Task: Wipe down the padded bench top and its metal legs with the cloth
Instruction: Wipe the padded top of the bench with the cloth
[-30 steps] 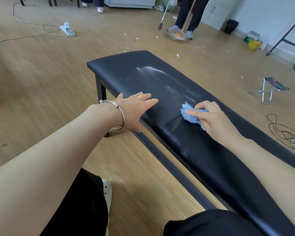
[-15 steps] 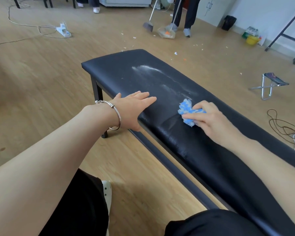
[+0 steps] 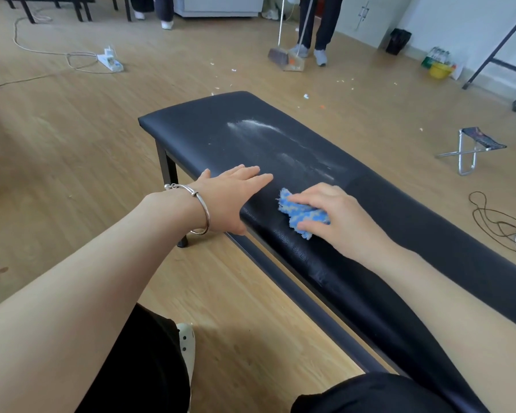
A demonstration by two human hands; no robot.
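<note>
One cloth [image 3: 303, 214] gripped beneath right hand [image 3: 337, 216] fingers [image 3: 306, 199], left hand [image 3: 230, 198] fingers [image 3: 256, 178] flat on bench top [image 3: 221, 129]

Black padded bench top [image 3: 221, 135], white dusty streak; blue cloth [image 3: 301, 214] bunched on near edge; black metal leg [image 3: 169, 171].

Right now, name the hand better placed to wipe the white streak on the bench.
Right. The right hand holds the blue cloth on the bench top beside the white streak; the left hand lies flat, empty.
</note>
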